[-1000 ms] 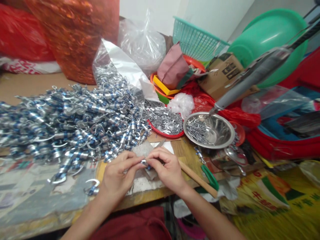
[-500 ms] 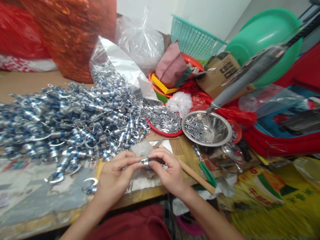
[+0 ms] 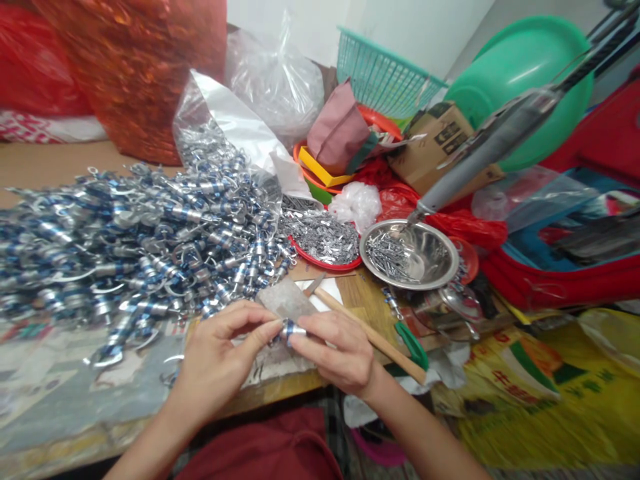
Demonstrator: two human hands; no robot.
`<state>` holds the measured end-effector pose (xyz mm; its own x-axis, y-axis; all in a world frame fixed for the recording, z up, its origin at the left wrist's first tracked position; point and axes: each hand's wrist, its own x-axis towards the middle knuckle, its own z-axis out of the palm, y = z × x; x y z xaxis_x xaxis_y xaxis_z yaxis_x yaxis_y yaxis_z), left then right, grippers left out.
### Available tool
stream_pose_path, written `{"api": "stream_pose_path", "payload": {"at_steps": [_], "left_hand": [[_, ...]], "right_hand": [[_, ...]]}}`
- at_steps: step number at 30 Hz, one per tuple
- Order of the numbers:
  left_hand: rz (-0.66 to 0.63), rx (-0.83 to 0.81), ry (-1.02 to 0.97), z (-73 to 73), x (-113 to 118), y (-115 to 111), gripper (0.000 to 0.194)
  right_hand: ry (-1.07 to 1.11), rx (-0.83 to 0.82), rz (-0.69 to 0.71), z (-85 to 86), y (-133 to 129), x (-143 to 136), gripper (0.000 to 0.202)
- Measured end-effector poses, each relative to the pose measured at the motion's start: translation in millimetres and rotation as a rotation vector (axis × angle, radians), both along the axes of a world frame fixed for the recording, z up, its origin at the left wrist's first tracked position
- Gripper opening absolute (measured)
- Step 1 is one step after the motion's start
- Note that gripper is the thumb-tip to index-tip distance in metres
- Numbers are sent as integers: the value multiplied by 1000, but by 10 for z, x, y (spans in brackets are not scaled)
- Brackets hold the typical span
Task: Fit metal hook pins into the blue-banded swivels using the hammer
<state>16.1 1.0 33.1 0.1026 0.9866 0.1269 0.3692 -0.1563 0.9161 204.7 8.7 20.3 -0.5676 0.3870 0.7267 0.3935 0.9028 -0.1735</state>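
Both hands on one part: small silver-and-blue metal fitting, held up between them at the near side of the bench. Left hand has it pinched between thumb and index finger at its left end; right hand grips the right end, thumb and fingers closed round it. Grey block sits just behind the fitting, can't tell if they touch. Wooden handle runs diagonally from near the block to the bench's front edge, passing behind the right hand; green plastic piece just beside it. Big heap of similar fittings on the left, spread over the bench. Beyond the hands: red tray full of small metal pieces, and right next to it a steel bowl with thin pins on its left side
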Motion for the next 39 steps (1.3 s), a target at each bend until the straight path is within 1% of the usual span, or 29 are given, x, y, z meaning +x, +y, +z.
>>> {"api": "stream_pose_path", "payload": {"at_steps": [2,4,7,10,11,13,16,18,20,22,24,26,28,29,30,31,32,33,35,36,37,39], "left_hand": [[2,-13,-27,7,0,-6,14],[-22,-12,-30,9,-12,-9,15],[-62,63,19,12,-55,-12,13],[-90,107,28,24,-104,-7,12],[-97,88,15,28,-114,-3,12],[-114,-2,-23,26,-120,3,14],[-82,-208,-134,-29,-81,-11,15],[-9,-347,-296,-98,-27,-45,15],[62,-453,-492,-170,37,-93,19],[77,-493,-614,-222,96,-139,32],[73,-467,-627,-246,139,-164,50],[63,-442,-605,-244,163,-159,60],[27,-462,-622,-221,168,-128,60],[-5,-481,-646,-206,164,-107,60],[-36,-496,-670,-189,158,-85,60],[-61,-509,-687,-173,149,-63,61],[-77,-519,-694,-158,139,-42,60],[-89,-529,-690,-146,128,-24,59],[-108,-544,-664,-133,108,3,55],[-122,-551,-649,-131,99,11,54],[-136,-556,-639,-132,92,18,53],[-159,-564,-633,-139,83,26,51]], "right_hand": [[40,5,11,6,-16,-12,21],[7,19,26,23,-27,-18,19],[-64,33,30,43,-38,-22,21],[-24,15,9,17,-63,-35,25],[-7,2,-5,0,-79,-44,26],[29,-38,-50,-35,-115,-67,29],[102,-119,-137,-73,-170,-112,32],[159,-204,-184,-89,-206,-146,28],[202,-302,-211,-96,-249,-180,24],[230,-398,-228,-86,-302,-209,22],[238,-498,-252,-47,-337,-219,20],[198,-610,-235,18,-299,-189,14],[115,-643,-233,85,-132,-100,12],[45,-615,-285,107,7,-33,13],[-15,-558,-369,117,177,44,16],[-107,-481,-526,114,369,125,19],[-259,-437,-674,98,569,204,25],[-321,-441,-719,73,765,274,28],[-419,-462,-750,7,1096,363,26],[-448,-479,-743,-25,1216,380,24],[-477,-491,-740,-51,1305,382,22],[-511,-507,-735,-82,1402,364,19]]}}
